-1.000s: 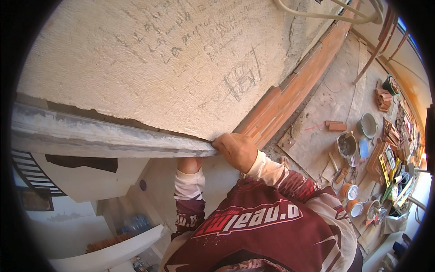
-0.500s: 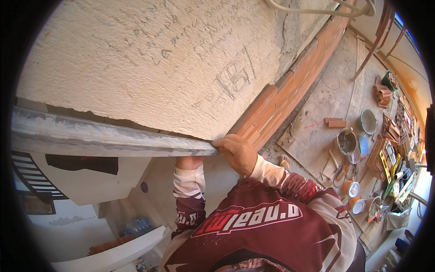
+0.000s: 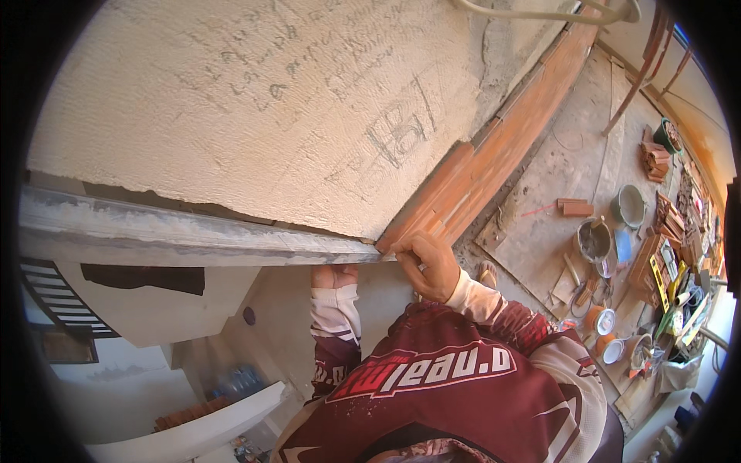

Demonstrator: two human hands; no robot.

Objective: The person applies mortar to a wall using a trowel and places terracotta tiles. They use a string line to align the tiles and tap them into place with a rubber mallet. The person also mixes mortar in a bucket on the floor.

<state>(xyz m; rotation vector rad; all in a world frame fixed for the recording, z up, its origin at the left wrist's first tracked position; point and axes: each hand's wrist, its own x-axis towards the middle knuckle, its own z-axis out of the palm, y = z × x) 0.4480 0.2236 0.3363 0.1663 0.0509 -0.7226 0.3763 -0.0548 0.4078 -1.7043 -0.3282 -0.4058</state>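
Observation:
My right hand (image 3: 430, 265) is closed in a pinch at the right end of a long grey bar (image 3: 193, 234) with whitish smears. Its fingertips meet the lower corner of the reddish brick-tile strip (image 3: 463, 181). What lies between the fingers, if anything, is too small to make out. My left hand (image 3: 333, 275) is just below the bar, close to that same end. The bar hides its fingers, leaving only the lower palm and wrist showing. Above the bar spreads a rough cream plaster wall (image 3: 255, 116) with pencil marks, bordered on the right by the brick tiles.
To the right, a dusty floor (image 3: 556, 177) holds a pair of loose tiles (image 3: 575, 207), a mortar bucket (image 3: 593, 241), another bucket (image 3: 628, 207) and a heap of tools with a yellow spirit level (image 3: 659, 282). A pale hose (image 3: 540, 14) loops at the top. Lower left stands a white ledge (image 3: 193, 424).
Both hands have shifted a little to the right along the bar. The right fingertips have moved from the plaster's lower corner to the tile corner, and more of the bar's end now shows.

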